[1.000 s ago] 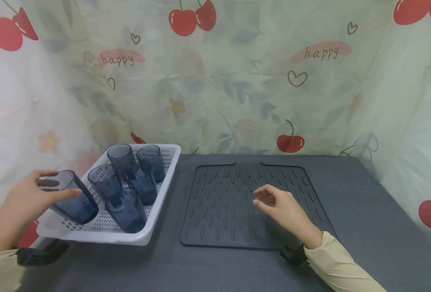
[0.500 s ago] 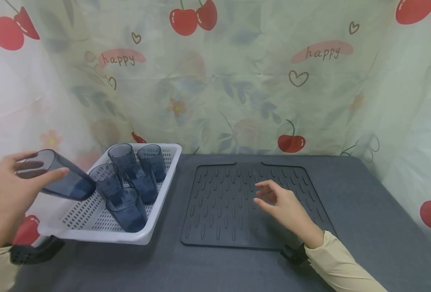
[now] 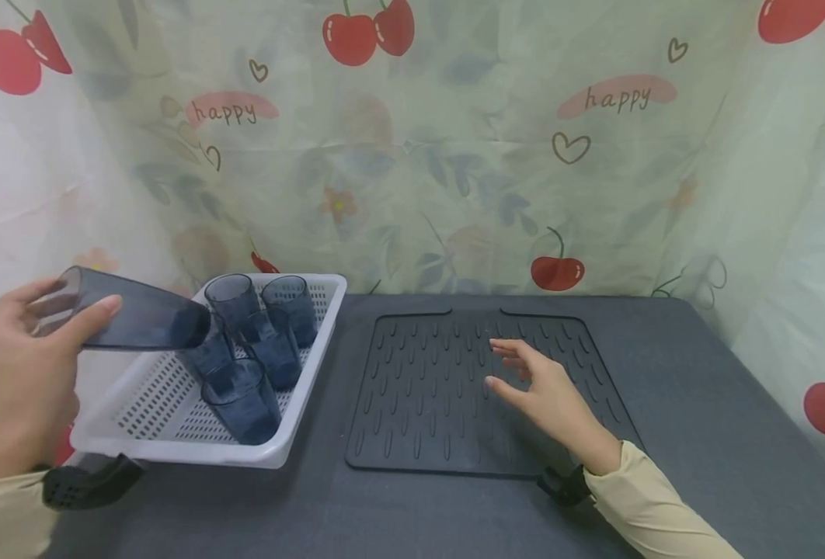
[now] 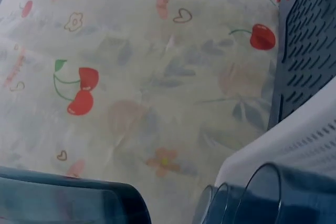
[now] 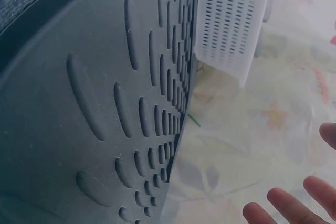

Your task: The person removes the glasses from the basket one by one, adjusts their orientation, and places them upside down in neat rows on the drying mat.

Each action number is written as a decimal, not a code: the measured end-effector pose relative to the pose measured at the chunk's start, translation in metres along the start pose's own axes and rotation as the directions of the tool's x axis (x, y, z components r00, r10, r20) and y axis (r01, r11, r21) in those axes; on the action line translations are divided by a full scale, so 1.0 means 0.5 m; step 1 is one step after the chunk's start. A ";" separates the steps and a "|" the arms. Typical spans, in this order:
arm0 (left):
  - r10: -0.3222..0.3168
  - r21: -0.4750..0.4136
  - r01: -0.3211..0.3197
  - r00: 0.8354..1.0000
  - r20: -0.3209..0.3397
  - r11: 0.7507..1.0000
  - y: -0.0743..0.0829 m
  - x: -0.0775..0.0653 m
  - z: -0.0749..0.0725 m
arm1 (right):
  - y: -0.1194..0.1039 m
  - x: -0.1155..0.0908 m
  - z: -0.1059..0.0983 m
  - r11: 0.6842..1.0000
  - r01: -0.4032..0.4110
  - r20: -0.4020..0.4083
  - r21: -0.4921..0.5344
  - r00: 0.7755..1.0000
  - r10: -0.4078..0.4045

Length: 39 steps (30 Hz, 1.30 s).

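My left hand (image 3: pixel 38 349) grips a blue tinted drinking glass (image 3: pixel 143 314) near its rim end. The glass lies nearly level in the air, its base pointing right over the white basket (image 3: pixel 175 452). In the left wrist view, part of the held glass (image 4: pixel 68 198) fills the bottom left corner. Several similar glasses (image 3: pixel 245 404) stand in the basket, and the held one overlaps one of them in the head view. Above the dark ridged mat (image 3: pixel 419 404) hovers my right hand (image 3: pixel 548 392), thumb and fingers apart, holding nothing.
A dark grey cloth (image 3: pixel 671 373) covers the table under the basket and mat. Behind and at the sides hangs a curtain (image 3: pixel 412 194) printed with cherries. Black camera mounts (image 3: pixel 91 483) sit on both wrists.
My left hand has raised the glass out of the basket's near left part and tipped it from slanted to almost level, base swinging right. My right hand has spread its fingers slightly.
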State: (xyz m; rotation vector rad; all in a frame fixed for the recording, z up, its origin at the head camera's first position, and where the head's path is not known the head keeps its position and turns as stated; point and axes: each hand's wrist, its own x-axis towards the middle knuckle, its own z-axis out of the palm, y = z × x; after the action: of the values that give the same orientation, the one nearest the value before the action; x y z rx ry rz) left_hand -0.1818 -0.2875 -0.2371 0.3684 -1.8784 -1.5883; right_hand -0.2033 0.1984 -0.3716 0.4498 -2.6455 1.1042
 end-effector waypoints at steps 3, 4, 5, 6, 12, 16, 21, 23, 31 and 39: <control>-0.002 -0.149 0.001 1.000 -0.005 0.989 0.002 -0.012 0.020 | -0.002 0.001 -0.002 1.000 0.005 -0.008 0.006 1.000 -0.005; -0.009 -0.203 0.008 1.000 -0.004 0.979 0.002 -0.017 0.027 | -0.003 0.001 -0.003 1.000 0.006 -0.011 0.007 1.000 -0.006; -0.015 -0.229 0.015 1.000 0.002 0.973 0.001 -0.021 0.033 | -0.004 0.002 -0.003 1.000 0.005 -0.012 0.008 1.000 -0.005; -0.022 -0.236 0.024 1.000 0.011 0.971 0.000 -0.026 0.038 | -0.004 0.002 -0.003 1.000 0.005 -0.012 0.009 1.000 -0.005; -0.042 -0.352 0.090 0.989 0.142 0.932 -0.011 -0.054 0.066 | -0.009 0.004 -0.005 1.000 0.001 -0.008 0.019 1.000 -0.001; -0.064 -0.390 0.133 0.981 0.185 0.911 -0.013 -0.073 0.091 | -0.011 0.002 -0.009 1.000 -0.002 -0.012 0.016 1.000 0.002; -0.119 -0.332 0.176 0.976 0.185 0.927 -0.007 -0.098 0.124 | -0.012 0.002 -0.012 1.000 -0.010 -0.012 0.021 1.000 0.010; -0.126 -0.310 0.186 0.971 0.204 0.932 -0.005 -0.110 0.135 | -0.012 0.002 -0.014 1.000 -0.011 -0.013 0.026 1.000 0.011; -0.086 -0.296 0.173 0.954 0.286 0.939 -0.003 -0.155 0.177 | -0.018 0.002 -0.016 0.999 -0.002 -0.019 0.035 1.000 0.003; -0.056 -0.321 0.190 0.922 0.382 0.928 -0.011 -0.193 0.212 | -0.019 0.003 -0.016 0.999 -0.001 -0.022 0.053 1.000 0.002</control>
State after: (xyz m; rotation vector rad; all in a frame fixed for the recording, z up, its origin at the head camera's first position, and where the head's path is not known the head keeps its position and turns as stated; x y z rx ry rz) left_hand -0.1769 -0.1498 -0.2771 0.0295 -1.8029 -2.1608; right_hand -0.2001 0.1976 -0.3594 0.4434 -2.6039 1.1751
